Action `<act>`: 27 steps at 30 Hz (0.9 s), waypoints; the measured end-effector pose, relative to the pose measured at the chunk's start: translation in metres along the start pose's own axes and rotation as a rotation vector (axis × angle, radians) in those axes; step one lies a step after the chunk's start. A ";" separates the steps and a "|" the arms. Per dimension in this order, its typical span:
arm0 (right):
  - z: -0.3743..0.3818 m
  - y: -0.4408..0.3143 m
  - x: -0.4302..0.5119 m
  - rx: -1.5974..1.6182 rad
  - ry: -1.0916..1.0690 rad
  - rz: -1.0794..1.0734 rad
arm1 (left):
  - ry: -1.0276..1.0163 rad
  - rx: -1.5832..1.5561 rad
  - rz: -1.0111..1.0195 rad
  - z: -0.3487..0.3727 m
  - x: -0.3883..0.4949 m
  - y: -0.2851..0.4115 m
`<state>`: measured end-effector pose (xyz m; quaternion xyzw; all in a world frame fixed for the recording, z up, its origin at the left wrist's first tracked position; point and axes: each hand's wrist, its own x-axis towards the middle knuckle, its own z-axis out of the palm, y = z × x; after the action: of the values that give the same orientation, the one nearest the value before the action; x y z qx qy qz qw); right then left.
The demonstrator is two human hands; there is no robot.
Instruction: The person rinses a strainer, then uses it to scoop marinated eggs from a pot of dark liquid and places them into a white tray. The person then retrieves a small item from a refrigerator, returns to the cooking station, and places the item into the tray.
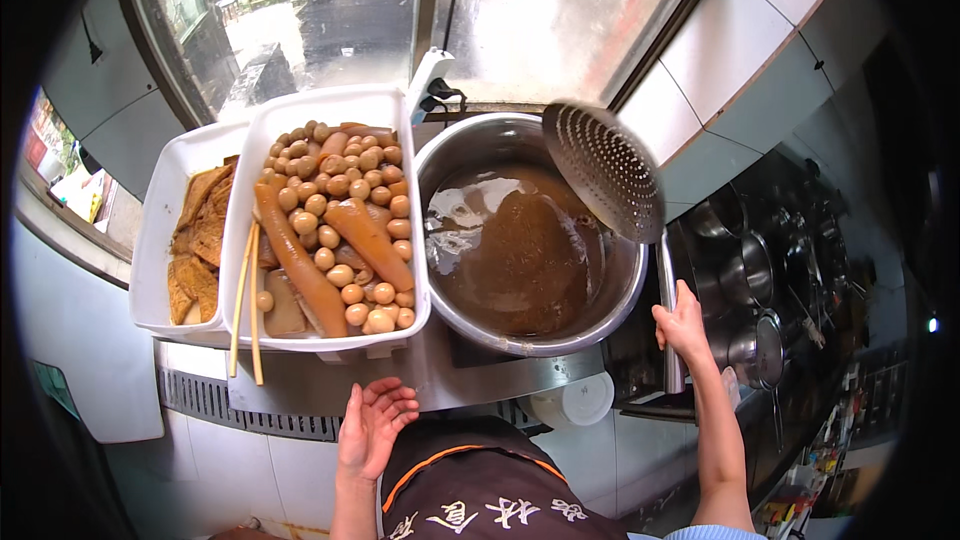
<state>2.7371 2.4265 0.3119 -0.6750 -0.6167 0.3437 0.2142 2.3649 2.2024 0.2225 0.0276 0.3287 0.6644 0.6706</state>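
My right hand (681,322) is closed round the metal handle of a large perforated skimmer (604,172). The skimmer's bowl is tilted over the right rim of a big steel pot (525,347), which holds brown liquid (517,262). My left hand (373,420) is held palm up with fingers apart, below the front of a white plastic tub (422,270), touching nothing. In that tub lie many small brown eggs (337,184) and long brown braised pieces (300,262). Wooden chopsticks (244,300) lean over its front left wall.
Left of the egg tub stands a second white tub (161,225) with flat brown slices (199,240). A power strip (430,75) with plugs is behind, by the window. Steel pans (750,270) are at the right. A lidded white bucket (581,399) stands below the counter edge.
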 end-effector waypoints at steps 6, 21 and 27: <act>0.020 0.042 0.038 -0.347 0.076 -0.166 | -0.016 0.052 -0.025 0.017 0.009 -0.010; -0.068 0.000 0.069 -0.035 -0.585 0.266 | 0.020 0.028 0.027 0.011 0.004 -0.009; -0.056 0.000 0.045 0.105 -0.700 0.500 | 0.014 0.007 0.030 0.008 0.009 -0.007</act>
<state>2.7776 2.4783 0.3405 -0.6346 -0.4513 0.6241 -0.0640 2.3735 2.2128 0.2217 0.0303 0.3354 0.6732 0.6583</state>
